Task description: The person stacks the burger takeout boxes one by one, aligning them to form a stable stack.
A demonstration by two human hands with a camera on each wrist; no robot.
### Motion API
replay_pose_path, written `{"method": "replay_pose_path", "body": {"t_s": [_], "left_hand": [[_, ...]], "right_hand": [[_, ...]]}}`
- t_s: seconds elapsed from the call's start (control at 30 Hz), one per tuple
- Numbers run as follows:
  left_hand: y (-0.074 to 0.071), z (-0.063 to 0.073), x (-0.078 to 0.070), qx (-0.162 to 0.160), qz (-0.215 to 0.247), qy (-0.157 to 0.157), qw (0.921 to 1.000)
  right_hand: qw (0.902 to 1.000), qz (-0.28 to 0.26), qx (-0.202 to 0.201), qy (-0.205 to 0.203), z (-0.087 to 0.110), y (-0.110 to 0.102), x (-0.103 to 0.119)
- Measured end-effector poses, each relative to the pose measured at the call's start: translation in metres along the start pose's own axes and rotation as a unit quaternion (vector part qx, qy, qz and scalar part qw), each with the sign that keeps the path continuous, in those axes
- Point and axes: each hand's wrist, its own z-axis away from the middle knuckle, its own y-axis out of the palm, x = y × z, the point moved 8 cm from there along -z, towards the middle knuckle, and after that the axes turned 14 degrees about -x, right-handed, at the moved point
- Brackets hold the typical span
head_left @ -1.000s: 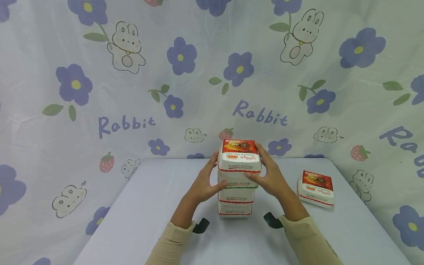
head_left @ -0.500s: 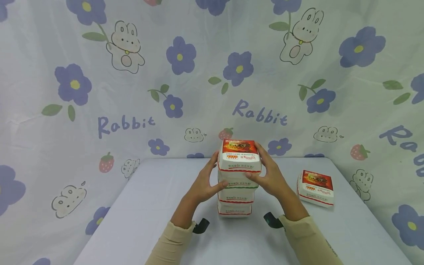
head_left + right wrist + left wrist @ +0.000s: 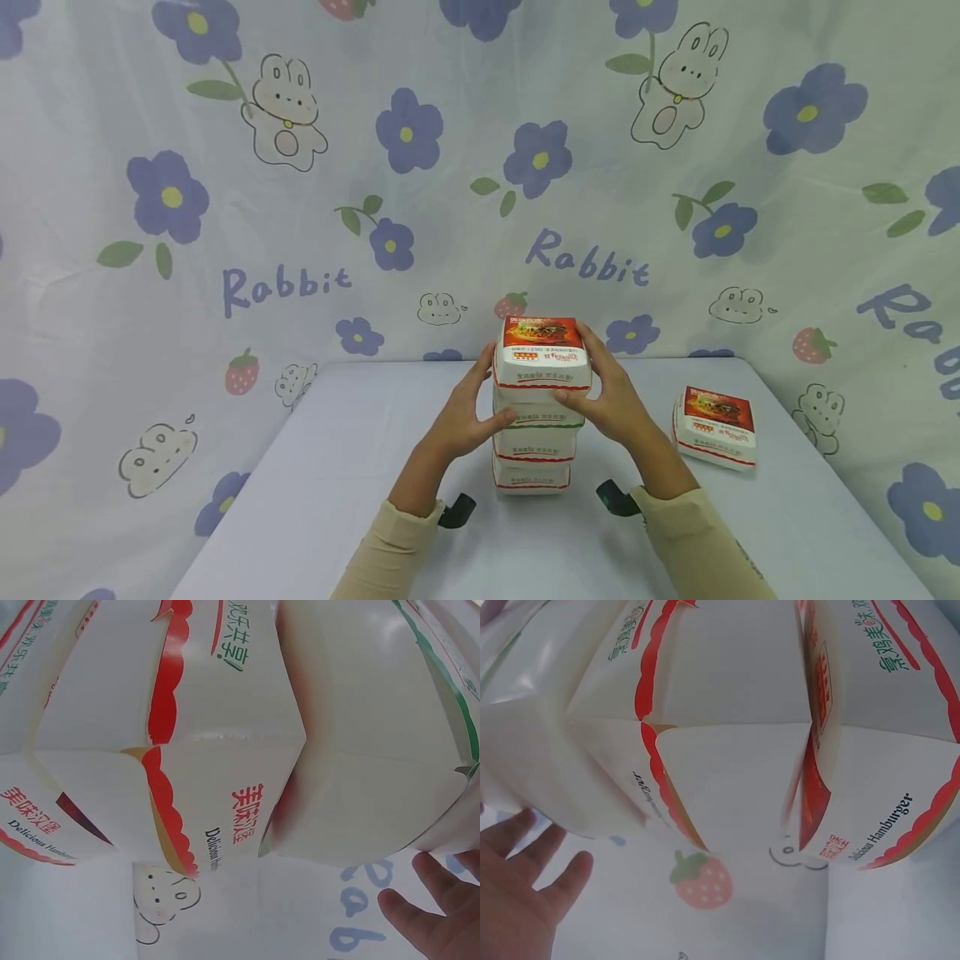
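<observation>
Boxes (image 3: 536, 408) lettered "Delicious Hamburger" are stacked, the upper ones gripped between left hand (image 3: 461, 421) and right hand (image 3: 617, 407); "Rabbit" is printed on the backdrop (image 3: 468, 225).

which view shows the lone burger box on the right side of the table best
The head view: the lone burger box sits there unobstructed, showing its burger-picture lid and front. The left wrist and right wrist views show none of it; the stacked boxes take up much of both.
</observation>
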Motion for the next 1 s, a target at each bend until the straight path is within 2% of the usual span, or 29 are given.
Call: {"method": "replay_pose_path", "body": {"t_s": [0.7, 1.0], "left_hand": [[0.0004, 0.0008, 0.0010, -0.002, -0.009, -0.002, 1.0000], [0.0004, 0.0007, -0.0003, -0.003, -0.007, 0.009, 0.9999]], "right_hand": [[1.0000, 0.004, 0.001, 0.002, 0.0013, -0.0009, -0.0028], [0.9999, 0.007, 0.003, 0.007, 0.0023, -0.0017, -0.0052]]}}
